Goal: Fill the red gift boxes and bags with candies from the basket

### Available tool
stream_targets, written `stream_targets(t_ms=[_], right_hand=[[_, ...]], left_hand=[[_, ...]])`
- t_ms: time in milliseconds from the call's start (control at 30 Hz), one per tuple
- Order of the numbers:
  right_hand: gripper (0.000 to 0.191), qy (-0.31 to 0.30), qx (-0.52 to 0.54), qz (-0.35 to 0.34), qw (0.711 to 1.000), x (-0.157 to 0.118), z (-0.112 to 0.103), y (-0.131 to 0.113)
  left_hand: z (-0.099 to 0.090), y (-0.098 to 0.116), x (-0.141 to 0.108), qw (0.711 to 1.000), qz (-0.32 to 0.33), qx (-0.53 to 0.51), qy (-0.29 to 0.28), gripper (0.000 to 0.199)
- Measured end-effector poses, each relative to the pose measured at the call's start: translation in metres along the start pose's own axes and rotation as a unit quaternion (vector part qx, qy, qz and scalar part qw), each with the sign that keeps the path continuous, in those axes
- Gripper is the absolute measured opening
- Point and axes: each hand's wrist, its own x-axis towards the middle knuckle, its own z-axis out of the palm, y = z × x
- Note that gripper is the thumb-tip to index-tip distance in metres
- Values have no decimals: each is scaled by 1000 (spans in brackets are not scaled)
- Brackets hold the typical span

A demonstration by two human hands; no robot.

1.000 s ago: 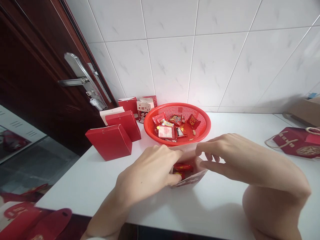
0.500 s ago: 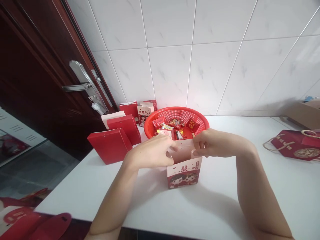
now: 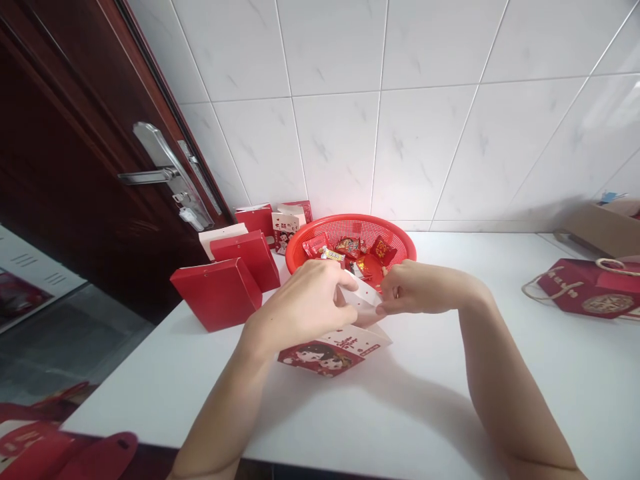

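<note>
A red and white paper gift box (image 3: 336, 357), printed with two cartoon figures and red characters, lies tilted on the white table with its top end toward the right. My left hand (image 3: 315, 300) reaches over it, thumb and fingers bent around its upper edge; part of the box is hidden beneath. My right hand (image 3: 407, 288) pinches the right end of the box's pale top flap. Just behind both hands stands a red plastic basket (image 3: 407, 243) holding several wrapped sweets, among them a red packet (image 3: 384, 250).
Red boxes (image 3: 217, 297) stand on the table at left, with a cartoon-printed box (image 3: 285, 230) further back. At right lie a dark red box with rope handles (image 3: 590, 287) and a brown carton (image 3: 607, 227). A tiled wall and a door with a handle (image 3: 150, 176) border the table.
The gift box has gone from upright to tilted, its base swinging left and its open top turning right. Both hands stay at its top edge; the right has shifted slightly left.
</note>
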Motion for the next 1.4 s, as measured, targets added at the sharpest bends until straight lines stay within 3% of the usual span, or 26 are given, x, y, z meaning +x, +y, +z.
stream_targets(t_ms=[100, 267, 500, 633, 933, 1167, 1300, 1400], right_hand=[[39, 72, 24, -18, 997, -14, -8, 7], [40, 203, 120, -45, 971, -31, -17, 18], [53, 163, 239, -243, 926, -5, -13, 26], [52, 133, 337, -265, 894, 11, -6, 26], [31, 256, 394, -185, 863, 24, 2, 16], [29, 310, 427, -173, 832, 23, 2, 18], [32, 319, 443, -173, 820, 23, 3, 21], [37, 313, 442, -166, 824, 23, 2, 22]], left_hand=[[-7, -2, 3, 999, -22, -30, 30, 23], [-19, -14, 18, 978, -31, -144, 148, 22], [-16, -24, 33, 941, -39, -254, 220, 17], [-14, -30, 38, 930, -37, -275, 241, 18], [-12, -36, 42, 919, -1, -326, 220, 25], [-14, -34, 40, 926, 10, -329, 185, 67], [-13, -34, 40, 932, 31, -343, 118, 43], [-12, -34, 41, 932, 50, -340, 114, 31]])
